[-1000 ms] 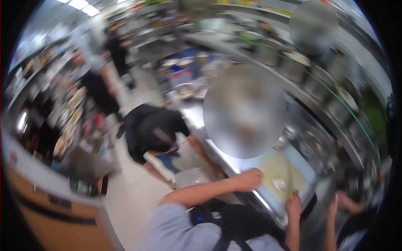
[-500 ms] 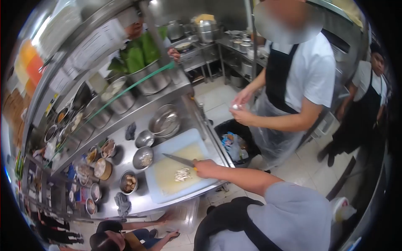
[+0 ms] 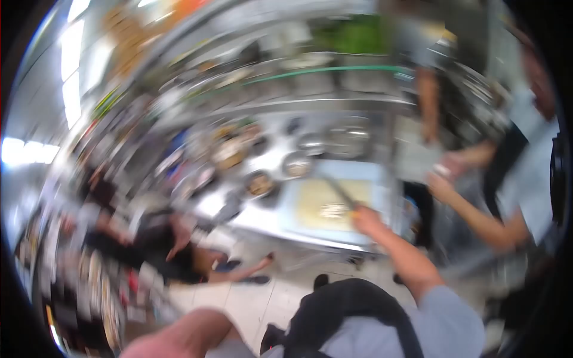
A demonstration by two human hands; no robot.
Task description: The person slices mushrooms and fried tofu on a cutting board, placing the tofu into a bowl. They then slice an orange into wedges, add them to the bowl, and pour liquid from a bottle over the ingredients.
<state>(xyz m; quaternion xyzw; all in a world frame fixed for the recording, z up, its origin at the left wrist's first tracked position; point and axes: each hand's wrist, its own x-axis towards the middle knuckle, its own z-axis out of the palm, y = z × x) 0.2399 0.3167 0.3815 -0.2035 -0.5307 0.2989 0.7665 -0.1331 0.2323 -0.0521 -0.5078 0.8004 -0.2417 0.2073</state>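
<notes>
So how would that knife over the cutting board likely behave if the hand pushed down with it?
The knife reads as a thin, straight blade, so it is probably stiff rather than floppy. The right hand appears closed on its handle end, suggesting it is light enough for one hand. The cutting board lies flat on the steel counter, so it likely stays put, though blur limits certainty.

Steel counter (image 3: 250, 218) — a cutting board (image 3: 334, 206) and 3 blurred bowls (image 3: 296, 164) on it.

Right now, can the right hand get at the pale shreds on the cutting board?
Probably yes. The right hand is at the cutting board edge, gripping a knife, and the pale shreds lie just beside it with nothing visible between, though motion blur hides detail.
</notes>
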